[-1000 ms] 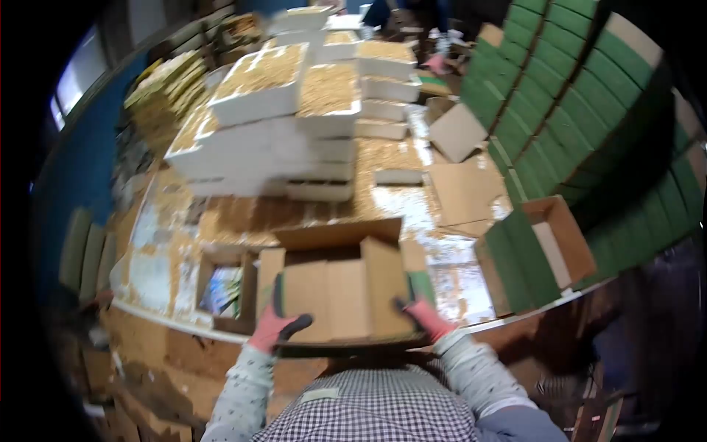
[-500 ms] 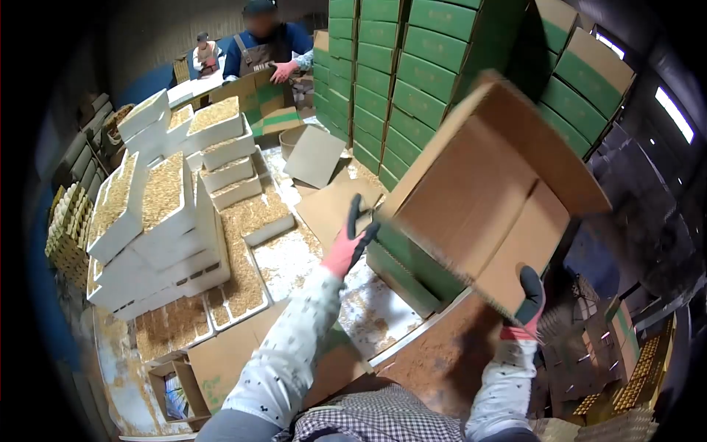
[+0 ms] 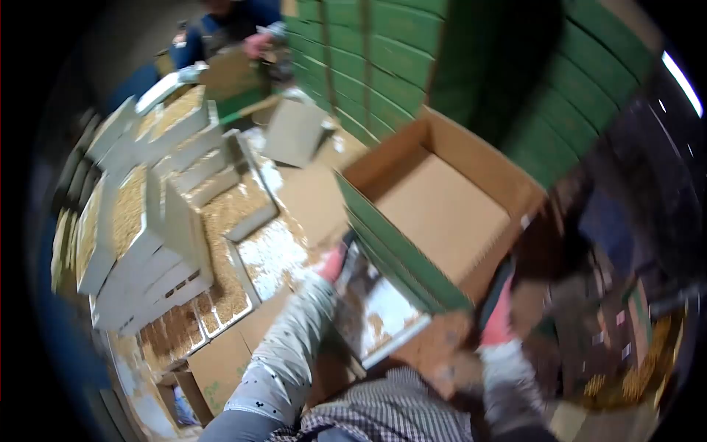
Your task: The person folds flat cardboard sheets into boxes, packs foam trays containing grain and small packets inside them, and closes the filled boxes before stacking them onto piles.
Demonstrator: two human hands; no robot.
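An open-topped cardboard box (image 3: 442, 195), brown inside and green outside, rests level on a stack of green boxes (image 3: 394, 269) in front of me. My left hand (image 3: 337, 259), in a pink glove with dark fingers, is beside the stack's left side; its fingers look stretched out, though blurred. Against the box's near right corner lies my right hand (image 3: 499, 306), gloved alike, its dark fingers straight along the side. Motion blur hides whether either hand presses on the cardboard.
White trays (image 3: 166, 243) filled with tan grain-like material are piled on the left. A flat cardboard sheet (image 3: 313, 199) and a grey panel (image 3: 294, 132) lie beyond my left hand. Tall stacks of green boxes (image 3: 401, 55) rise behind. A co-worker (image 3: 232, 33) stands at the far left.
The cardboard box, tilted up in my right hand before, has come down level onto the green stack. My right hand has shifted left and my left hand slightly down. The view has turned.
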